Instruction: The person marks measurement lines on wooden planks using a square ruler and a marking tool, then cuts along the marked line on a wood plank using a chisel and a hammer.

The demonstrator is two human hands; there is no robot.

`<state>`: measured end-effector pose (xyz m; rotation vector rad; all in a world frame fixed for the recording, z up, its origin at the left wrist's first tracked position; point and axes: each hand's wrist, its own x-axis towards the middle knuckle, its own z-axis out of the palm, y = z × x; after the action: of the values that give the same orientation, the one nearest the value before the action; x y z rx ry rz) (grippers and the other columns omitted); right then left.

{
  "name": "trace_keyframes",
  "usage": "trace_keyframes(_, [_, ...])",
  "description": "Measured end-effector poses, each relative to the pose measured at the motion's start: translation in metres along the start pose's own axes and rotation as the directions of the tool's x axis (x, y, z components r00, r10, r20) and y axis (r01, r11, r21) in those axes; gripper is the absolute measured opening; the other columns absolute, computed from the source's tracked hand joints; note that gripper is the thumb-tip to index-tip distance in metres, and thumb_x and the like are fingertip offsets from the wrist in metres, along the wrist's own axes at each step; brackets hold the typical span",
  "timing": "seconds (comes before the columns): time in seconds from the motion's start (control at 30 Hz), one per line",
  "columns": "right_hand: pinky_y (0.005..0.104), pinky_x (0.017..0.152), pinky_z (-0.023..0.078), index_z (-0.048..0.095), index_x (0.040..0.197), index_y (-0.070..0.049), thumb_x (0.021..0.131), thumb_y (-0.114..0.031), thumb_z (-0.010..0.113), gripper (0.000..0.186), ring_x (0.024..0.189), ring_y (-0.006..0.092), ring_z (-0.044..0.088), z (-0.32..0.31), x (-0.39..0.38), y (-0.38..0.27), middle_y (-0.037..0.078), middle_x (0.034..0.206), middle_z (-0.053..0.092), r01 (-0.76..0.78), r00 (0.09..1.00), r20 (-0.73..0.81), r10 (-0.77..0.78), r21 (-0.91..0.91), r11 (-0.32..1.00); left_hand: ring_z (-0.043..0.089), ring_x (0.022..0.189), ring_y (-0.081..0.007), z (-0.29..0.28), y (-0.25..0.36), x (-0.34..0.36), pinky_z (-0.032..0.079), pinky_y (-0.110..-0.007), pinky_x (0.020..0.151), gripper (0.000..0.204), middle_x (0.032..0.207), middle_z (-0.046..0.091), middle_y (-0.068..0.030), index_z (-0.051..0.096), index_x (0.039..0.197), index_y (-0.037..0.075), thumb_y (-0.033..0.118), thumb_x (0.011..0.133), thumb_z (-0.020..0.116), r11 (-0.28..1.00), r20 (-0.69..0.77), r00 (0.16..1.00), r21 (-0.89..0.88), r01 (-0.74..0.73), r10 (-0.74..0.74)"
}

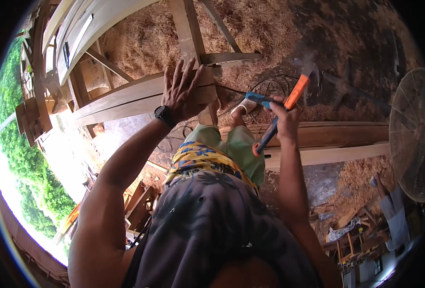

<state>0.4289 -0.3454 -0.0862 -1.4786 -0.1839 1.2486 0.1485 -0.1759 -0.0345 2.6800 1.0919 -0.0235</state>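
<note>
My left hand point(181, 93), with a dark watch on its wrist, lies with fingers spread on the end of a pale wooden beam point(126, 103). A dark lengthwise line, like a gap, runs along that beam. My right hand point(287, 122) is closed around a hammer point(297, 91) with an orange and dark blue handle; its metal head is up and to the right. A blue-handled tool point(257, 98) also reaches out from the fingers of my right hand. Its thin dark shaft points left toward the beam's end; whether the tip touches the wood I cannot tell.
Wood shavings point(140, 33) cover much of the floor. Long planks point(327, 156) lie to the right, near a large fan point(409, 134). Cables point(272, 84) coil beyond my foot. Wooden frames stand at the left. Another person point(392, 216) is at the lower right.
</note>
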Motion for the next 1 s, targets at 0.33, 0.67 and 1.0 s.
trace_keyframes(0.33, [0.0307,0.073,0.062,0.062,0.109,0.010,0.087,-0.002,0.069,0.027,0.076,0.0208,0.072,0.011,0.017,-0.034,0.018,0.096,0.070,0.059,0.997,0.048,-0.054,-0.131,0.990,0.021,0.152,-0.0427,0.003,-0.003,-0.003,0.015,-0.070,0.117,0.109,0.166,0.024,-0.0151,0.028,0.160,0.021,0.053,0.071,0.081,1.000,-0.016,1.000,-0.003,-0.009,0.008])
trace_keyframes(0.67, [0.0300,0.071,0.061,0.063,0.108,0.010,0.085,-0.002,0.069,0.027,0.075,0.0194,0.072,0.016,0.019,-0.049,0.016,0.093,0.071,0.057,0.997,0.061,-0.048,-0.144,0.988,0.024,0.151,-0.0433,0.001,-0.002,-0.001,0.016,-0.070,0.117,0.111,0.164,0.027,-0.0166,0.028,0.160,0.020,0.049,0.068,0.084,1.000,-0.005,1.000,0.001,-0.013,0.013])
trace_keyframes(1.0, [0.0297,0.071,0.061,0.065,0.106,0.008,0.084,-0.002,0.070,0.024,0.079,0.0190,0.071,0.027,0.033,-0.059,0.015,0.098,0.070,0.102,0.991,0.115,-0.071,-0.293,0.951,0.025,0.150,-0.0436,-0.001,-0.002,-0.002,0.015,-0.067,0.119,0.110,0.163,0.029,-0.0177,0.030,0.159,0.018,0.049,0.068,0.083,1.000,-0.027,1.000,0.010,-0.013,0.013])
